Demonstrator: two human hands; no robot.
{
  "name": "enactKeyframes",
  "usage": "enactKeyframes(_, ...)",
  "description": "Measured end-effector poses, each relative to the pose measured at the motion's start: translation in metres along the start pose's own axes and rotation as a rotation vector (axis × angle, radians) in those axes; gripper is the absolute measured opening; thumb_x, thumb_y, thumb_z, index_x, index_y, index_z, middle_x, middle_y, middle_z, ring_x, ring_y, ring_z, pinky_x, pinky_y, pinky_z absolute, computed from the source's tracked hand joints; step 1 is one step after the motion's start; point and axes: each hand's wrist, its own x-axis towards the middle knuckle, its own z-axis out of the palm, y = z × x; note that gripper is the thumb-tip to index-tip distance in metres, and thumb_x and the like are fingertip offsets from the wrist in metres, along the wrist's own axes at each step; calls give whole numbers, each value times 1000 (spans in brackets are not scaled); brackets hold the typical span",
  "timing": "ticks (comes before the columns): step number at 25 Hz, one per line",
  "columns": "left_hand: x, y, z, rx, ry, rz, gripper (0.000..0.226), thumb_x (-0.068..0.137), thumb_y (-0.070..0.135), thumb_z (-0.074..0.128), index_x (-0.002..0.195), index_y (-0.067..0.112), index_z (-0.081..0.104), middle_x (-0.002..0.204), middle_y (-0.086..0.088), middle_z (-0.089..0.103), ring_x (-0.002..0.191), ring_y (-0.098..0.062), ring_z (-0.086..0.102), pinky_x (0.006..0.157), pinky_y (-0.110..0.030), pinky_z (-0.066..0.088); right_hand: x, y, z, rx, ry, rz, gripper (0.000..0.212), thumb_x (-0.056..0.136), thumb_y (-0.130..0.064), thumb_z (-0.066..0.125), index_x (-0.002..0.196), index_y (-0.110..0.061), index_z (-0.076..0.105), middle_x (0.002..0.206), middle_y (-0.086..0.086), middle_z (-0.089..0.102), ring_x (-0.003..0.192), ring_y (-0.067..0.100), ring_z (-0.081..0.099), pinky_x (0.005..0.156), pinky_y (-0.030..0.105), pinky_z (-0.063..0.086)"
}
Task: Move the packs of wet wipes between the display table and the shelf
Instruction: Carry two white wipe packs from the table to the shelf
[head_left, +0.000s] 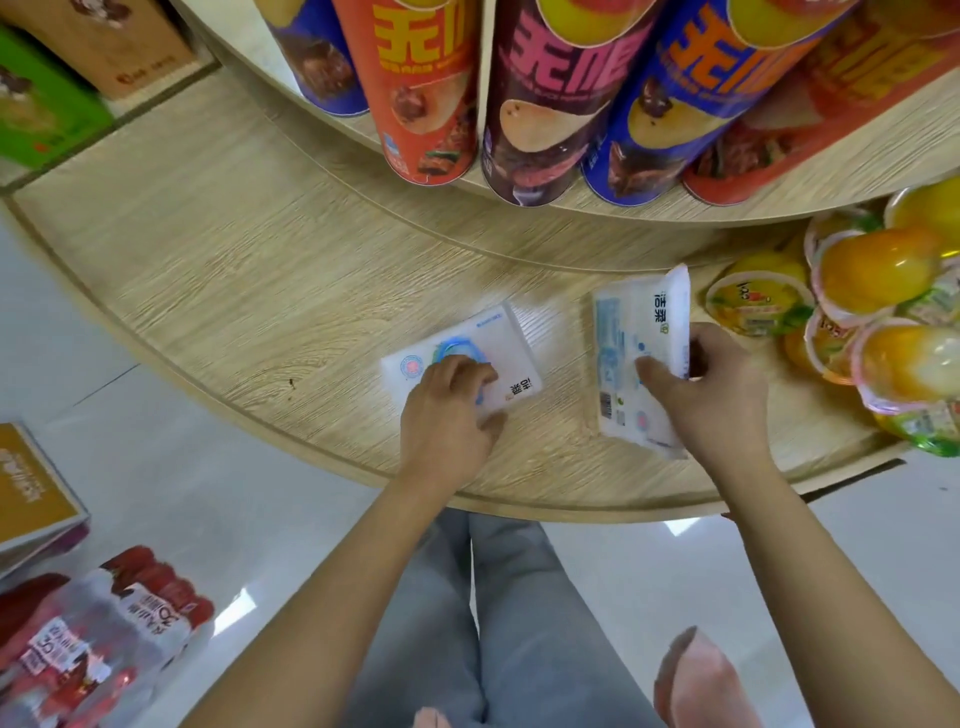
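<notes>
Bench (234, 291): pale wood-grain top, matt, fine ridged texture. Flat pack (498, 348) on bench & tilted pack (639, 332) over it: soft white plastic film, slight sheen, crinkled at seams. Cans (530, 104) on tier above bench: glossy printed wrap. Cups (878, 270) at bench's right end: clear shiny plastic. Floor (208, 493) below bench: pale, polished, reflective. Trousers (519, 623) in front of bench: grey cloth, matt. Bottle bundle (104, 639) on floor, left of bench: wrinkled glossy shrink film.

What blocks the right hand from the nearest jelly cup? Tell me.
Likely yes for reach: the jelly cup sits close beside the right hand, nothing between. But that hand grips a wet wipes pack, so it must probably let go first.
</notes>
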Motion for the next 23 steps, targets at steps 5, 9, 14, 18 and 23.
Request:
enactKeyframes(5,8,-35,-23,-38,151,-140,44,68,26,79,108,16,64,118,-5,58,107,-28,53,92,-40,40,-13,-7,23,-408,171,-410,21,76,-13,53,90,0,59,78,15,59,68,34,55,50,25,33)
enactKeyframes(9,10,-50,-34,-41,14,-223,59,70,31,78,124,20,56,132,-4,50,124,-28,40,103,-40,30,-25,7,68,-448,44,-437,27,65,-13,67,88,-1,59,84,15,59,74,37,57,47,31,41)
enactKeyframes(14,13,-50,-39,-59,-29,-260,60,72,33,77,126,24,54,122,-2,54,119,-25,44,88,-32,37,-24,19,78,-63,-140,-246,49,68,-27,82,105,-5,61,104,8,52,91,23,53,74,21,47)
enactKeyframes(18,17,-57,-45,-110,-76,-302,56,64,32,82,114,25,59,106,1,57,104,-20,51,79,-35,45,9,36,54,-46,-61,-21,47,74,-16,77,116,-6,58,112,11,55,97,22,53,86,24,43)
enactKeyframes(23,11,-64,-47,-219,-56,-383,40,66,24,83,101,24,63,99,2,61,87,-15,55,69,-31,43,24,34,44,-128,-297,107,41,73,-15,78,107,-5,57,91,9,60,79,22,53,60,27,39)
